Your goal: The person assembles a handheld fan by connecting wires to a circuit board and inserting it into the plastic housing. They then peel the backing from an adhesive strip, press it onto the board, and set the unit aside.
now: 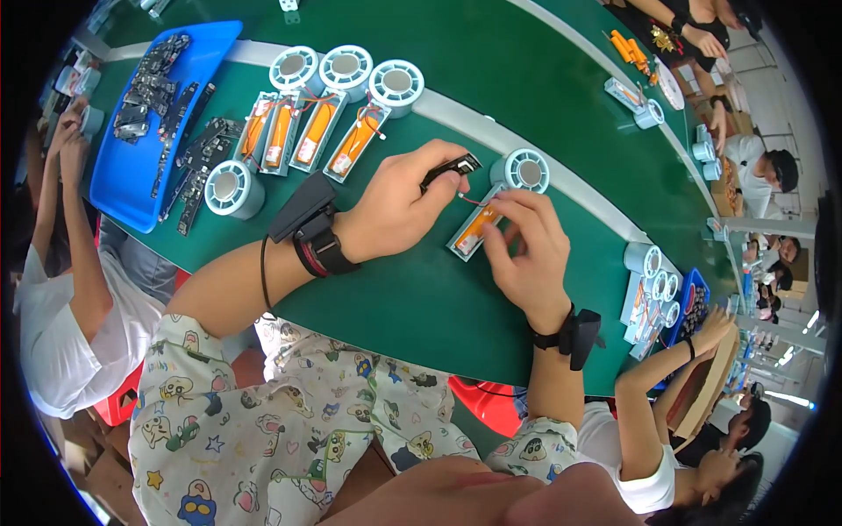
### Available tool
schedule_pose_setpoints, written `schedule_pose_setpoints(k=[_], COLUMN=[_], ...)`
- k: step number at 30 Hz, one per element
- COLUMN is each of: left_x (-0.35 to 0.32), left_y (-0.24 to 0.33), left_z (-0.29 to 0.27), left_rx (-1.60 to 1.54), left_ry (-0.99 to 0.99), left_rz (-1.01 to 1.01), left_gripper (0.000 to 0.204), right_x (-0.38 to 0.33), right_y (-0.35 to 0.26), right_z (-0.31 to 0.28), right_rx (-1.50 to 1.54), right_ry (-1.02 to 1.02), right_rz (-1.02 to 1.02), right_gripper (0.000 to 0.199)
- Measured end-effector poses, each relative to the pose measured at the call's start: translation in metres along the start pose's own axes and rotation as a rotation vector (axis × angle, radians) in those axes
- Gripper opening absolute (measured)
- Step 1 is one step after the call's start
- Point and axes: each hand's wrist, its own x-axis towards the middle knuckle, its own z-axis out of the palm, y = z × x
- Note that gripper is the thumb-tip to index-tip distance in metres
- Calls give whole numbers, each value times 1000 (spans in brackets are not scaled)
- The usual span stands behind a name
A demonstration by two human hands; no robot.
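Observation:
Between the thumb and fingers of my left hand [395, 206] is a small black circuit board [452, 171], its connector end poking out to the right. Under my right hand [535, 254] lies an open pale-blue fan housing [465, 244] with an orange battery [476, 230] in its handle. The thumb and fingertips of that hand close on the housing's upper right side and partly cover it. Its round fan head [526, 172] rests at the far end. Thin red wires [469, 200] run from the housing toward the board; whether they join it I cannot tell.
Several open fan housings [316, 131] with batteries stand in a row at the far left. A blue tray [105, 175] of black boards, loose boards [206, 158] and a fan head [233, 188] lie nearer. More housings [645, 294] sit at right. Co-workers sit on both sides.

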Motion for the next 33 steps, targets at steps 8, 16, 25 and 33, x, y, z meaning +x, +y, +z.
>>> schedule_pose_setpoints(k=[8, 16, 25, 33], left_x=[0, 3, 1, 2], left_y=[3, 9, 3, 5], left_z=[8, 5, 10, 12], left_rx=[-327, -332, -260, -321], left_ry=[-154, -224, -208, -242], left_rz=[-284, -357, -303, -308], left_gripper=[35, 33, 33, 34], right_x=[-4, -2, -4, -5], right_y=[14, 6, 2, 6], right_z=[15, 16, 18, 19], right_rx=[60, -235, -290, -251], right_ry=[-20, 24, 39, 69], right_rz=[0, -61, -64, -31], right_gripper=[20, 15, 12, 13])
